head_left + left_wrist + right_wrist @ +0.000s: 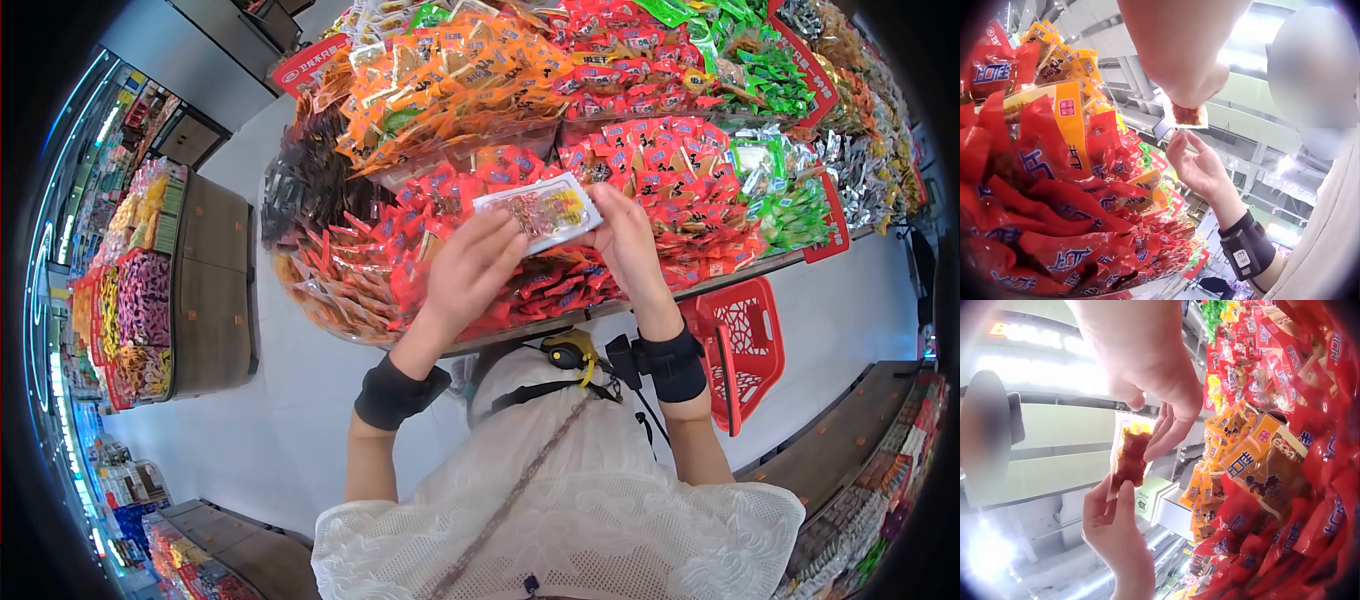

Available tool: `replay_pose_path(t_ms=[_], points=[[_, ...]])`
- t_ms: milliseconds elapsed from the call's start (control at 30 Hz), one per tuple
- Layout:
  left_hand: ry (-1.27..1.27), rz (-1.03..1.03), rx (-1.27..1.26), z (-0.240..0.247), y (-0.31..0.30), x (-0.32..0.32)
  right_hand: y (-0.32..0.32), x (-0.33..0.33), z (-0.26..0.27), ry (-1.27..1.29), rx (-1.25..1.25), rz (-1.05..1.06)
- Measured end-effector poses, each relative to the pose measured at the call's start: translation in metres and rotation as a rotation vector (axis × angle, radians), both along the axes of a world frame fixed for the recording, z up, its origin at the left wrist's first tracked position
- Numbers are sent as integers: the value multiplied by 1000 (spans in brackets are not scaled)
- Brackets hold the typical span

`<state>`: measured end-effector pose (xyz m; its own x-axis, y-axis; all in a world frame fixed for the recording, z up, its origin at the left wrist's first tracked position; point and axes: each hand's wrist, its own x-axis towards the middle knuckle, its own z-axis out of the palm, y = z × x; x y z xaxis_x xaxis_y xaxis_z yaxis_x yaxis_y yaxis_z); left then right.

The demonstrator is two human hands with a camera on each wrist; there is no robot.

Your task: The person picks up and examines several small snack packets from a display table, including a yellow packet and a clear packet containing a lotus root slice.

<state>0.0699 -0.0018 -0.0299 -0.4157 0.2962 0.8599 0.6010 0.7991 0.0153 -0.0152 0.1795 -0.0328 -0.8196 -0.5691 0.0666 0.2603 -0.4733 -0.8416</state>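
I have one white-edged snack packet [548,212] between my two hands, held up in front of me above the near heap of red snack packets [655,165]. My left hand [468,265] pinches its left end, fingers laid over the top face in the head view, and the thumb pressed against it in the right wrist view. My right hand [628,240] pinches the opposite end between thumb and fingers, so both grips are closed down to the thickness of the packet. It sits slightly slanted, its right end higher in the head view; that face carries yellow print, and from the right wrist the side facing the camera shows reddish-brown contents [1132,459]. I cannot tell whether the seal is intact. Beyond the red ones lie orange packets [455,80], with dark packets [315,180] to the left and green packets [797,212] to the right. I wear a black band on each wrist. A red shopping basket [756,322] stands beyond my right forearm, and a wood-sided display cabinet [215,280] well off to the left.
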Motion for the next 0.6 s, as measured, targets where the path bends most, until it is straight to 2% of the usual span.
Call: replay_pose_path(t_ms=[100,333,600], points=[[57,-9,-182,5,-3,4,2,9,13,-66,-36,95],[41,-56,-234,10,-7,12,-2,10,8,27,71,66],[41,-29,-244,9,-14,13,-7,4,1,26,18,128]])
